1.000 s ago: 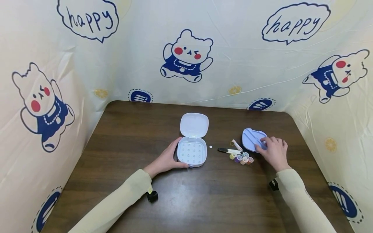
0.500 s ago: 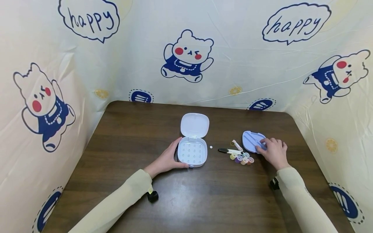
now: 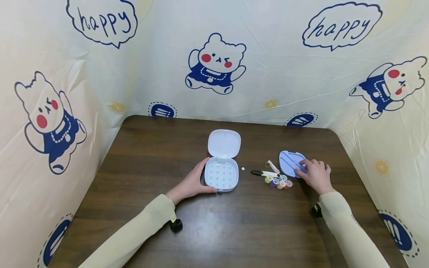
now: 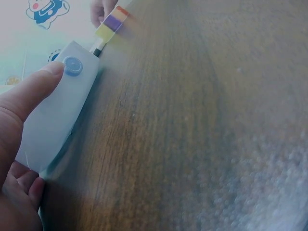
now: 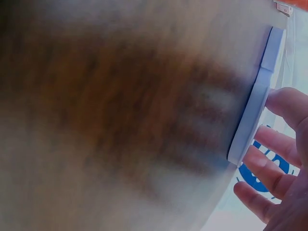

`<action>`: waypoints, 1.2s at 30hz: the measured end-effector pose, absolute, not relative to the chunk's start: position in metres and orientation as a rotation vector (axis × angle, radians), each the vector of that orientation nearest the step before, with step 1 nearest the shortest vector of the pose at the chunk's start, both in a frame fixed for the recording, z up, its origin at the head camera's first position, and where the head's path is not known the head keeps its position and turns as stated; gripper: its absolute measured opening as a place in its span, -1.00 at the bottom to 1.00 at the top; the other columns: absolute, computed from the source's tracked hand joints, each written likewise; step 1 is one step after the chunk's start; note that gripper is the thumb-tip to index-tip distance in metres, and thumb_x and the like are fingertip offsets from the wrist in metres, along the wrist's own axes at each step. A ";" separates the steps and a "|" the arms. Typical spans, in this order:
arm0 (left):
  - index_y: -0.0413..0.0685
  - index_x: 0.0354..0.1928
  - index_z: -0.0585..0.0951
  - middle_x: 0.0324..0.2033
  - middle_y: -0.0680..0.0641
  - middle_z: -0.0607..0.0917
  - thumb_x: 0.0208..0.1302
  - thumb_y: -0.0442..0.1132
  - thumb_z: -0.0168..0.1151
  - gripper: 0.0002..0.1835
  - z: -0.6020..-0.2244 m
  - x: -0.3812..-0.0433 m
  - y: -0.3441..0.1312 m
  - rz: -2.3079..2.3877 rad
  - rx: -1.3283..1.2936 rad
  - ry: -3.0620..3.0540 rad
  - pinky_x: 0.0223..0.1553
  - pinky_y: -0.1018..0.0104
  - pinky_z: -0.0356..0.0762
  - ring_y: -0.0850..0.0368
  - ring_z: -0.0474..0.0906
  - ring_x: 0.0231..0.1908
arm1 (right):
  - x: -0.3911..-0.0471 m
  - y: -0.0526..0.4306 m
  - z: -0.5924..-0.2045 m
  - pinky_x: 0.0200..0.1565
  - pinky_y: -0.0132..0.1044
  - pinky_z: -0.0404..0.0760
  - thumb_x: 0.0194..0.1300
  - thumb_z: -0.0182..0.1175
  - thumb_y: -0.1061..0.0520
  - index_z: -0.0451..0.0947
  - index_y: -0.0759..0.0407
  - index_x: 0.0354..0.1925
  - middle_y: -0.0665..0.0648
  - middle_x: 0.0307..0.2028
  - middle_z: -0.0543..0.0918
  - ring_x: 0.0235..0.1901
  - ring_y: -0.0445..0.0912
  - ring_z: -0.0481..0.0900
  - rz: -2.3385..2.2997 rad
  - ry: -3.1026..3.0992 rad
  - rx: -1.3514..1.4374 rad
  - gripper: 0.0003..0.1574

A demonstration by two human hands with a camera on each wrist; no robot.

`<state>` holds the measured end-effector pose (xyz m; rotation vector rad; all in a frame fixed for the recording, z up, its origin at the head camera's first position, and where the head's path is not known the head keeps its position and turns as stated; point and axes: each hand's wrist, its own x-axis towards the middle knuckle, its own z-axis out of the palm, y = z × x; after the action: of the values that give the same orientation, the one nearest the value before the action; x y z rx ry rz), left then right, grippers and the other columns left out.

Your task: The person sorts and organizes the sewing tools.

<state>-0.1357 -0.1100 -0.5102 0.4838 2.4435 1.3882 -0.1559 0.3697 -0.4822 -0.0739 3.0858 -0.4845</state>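
A white hinged case [image 3: 221,175] lies with its lid [image 3: 224,143] raised, showing rows of small bumps inside. My left hand [image 3: 191,183] grips its left side, the thumb at the front edge; in the left wrist view that thumb [image 4: 36,86] is beside the round blue latch [image 4: 72,66]. Flat on the table to the right is a light-blue tray-like piece [image 3: 289,162] with grooves. My right hand [image 3: 316,174] rests its thumb and forefinger on it. In the right wrist view the other fingers [image 5: 269,171] are spread loosely around the piece's end.
Between the hands lie a black-and-white pen-like tool [image 3: 264,173], a small pale tube [image 3: 273,166] and several little coloured cylinders [image 3: 275,182]. A tiny white disc [image 3: 242,168] is beside the case. Printed cloth [image 3: 214,108] hangs behind the brown table [image 3: 161,141].
The light-blue piece has shifted slightly toward me and now lies flatter under my right hand. My left hand and the white case stay in place.
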 end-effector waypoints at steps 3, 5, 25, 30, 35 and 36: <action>0.01 0.67 -0.04 0.60 -0.12 0.14 -0.04 0.17 0.69 0.39 -0.511 -0.136 -0.110 1.379 0.482 2.449 0.53 -0.10 0.11 -0.05 0.11 0.56 | -0.156 0.370 -0.483 0.25 0.68 -0.11 0.41 0.35 -0.06 0.61 0.34 0.11 0.50 -0.02 0.58 0.11 0.47 0.29 -0.490 3.076 -0.067 -0.46; 0.00 0.67 -0.03 0.60 -0.12 0.14 -0.04 0.17 0.69 0.39 -0.510 -0.135 -0.110 1.377 0.483 2.452 0.52 -0.11 0.11 -0.06 0.11 0.56 | -0.156 0.370 -0.483 0.25 0.68 -0.11 0.41 0.35 -0.07 0.61 0.33 0.13 0.51 0.00 0.58 0.10 0.47 0.29 -0.493 3.067 -0.059 -0.45; 0.00 0.67 -0.02 0.60 -0.14 0.14 -0.05 0.15 0.70 0.38 -0.511 -0.136 -0.111 1.366 0.506 2.468 0.52 -0.11 0.13 -0.07 0.10 0.56 | -0.153 0.372 -0.484 0.25 0.67 -0.07 0.42 0.32 -0.18 0.56 0.31 0.22 0.56 0.15 0.52 0.19 0.51 0.26 -0.481 3.038 0.002 -0.31; -0.01 0.68 -0.02 0.60 -0.14 0.14 -0.05 0.15 0.70 0.39 -0.511 -0.135 -0.110 1.362 0.503 2.471 0.52 -0.10 0.12 -0.07 0.09 0.57 | -0.151 0.371 -0.484 0.23 0.64 -0.01 0.42 0.32 -0.17 0.56 0.32 0.21 0.54 0.12 0.55 0.17 0.49 0.28 -0.521 3.064 -0.007 -0.32; 0.00 0.68 -0.02 0.60 -0.14 0.13 -0.05 0.15 0.70 0.39 -0.509 -0.135 -0.111 1.370 0.499 2.464 0.52 -0.11 0.12 -0.07 0.09 0.57 | -0.147 0.370 -0.482 0.22 0.63 0.03 0.42 0.33 -0.06 0.59 0.34 0.16 0.48 0.00 0.62 0.11 0.44 0.36 -0.569 3.141 -0.039 -0.43; 0.00 0.68 -0.03 0.60 -0.14 0.13 -0.05 0.15 0.70 0.39 -0.509 -0.135 -0.111 1.369 0.499 2.463 0.52 -0.11 0.12 -0.07 0.09 0.57 | -0.146 0.369 -0.481 0.22 0.62 0.04 0.43 0.33 -0.04 0.60 0.34 0.14 0.47 -0.03 0.63 0.08 0.42 0.37 -0.580 3.161 -0.045 -0.46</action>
<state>-0.1349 -0.1106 -0.5095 0.4990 2.4632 1.3692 -0.1461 0.3690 -0.4814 -0.0447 3.1606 -0.5797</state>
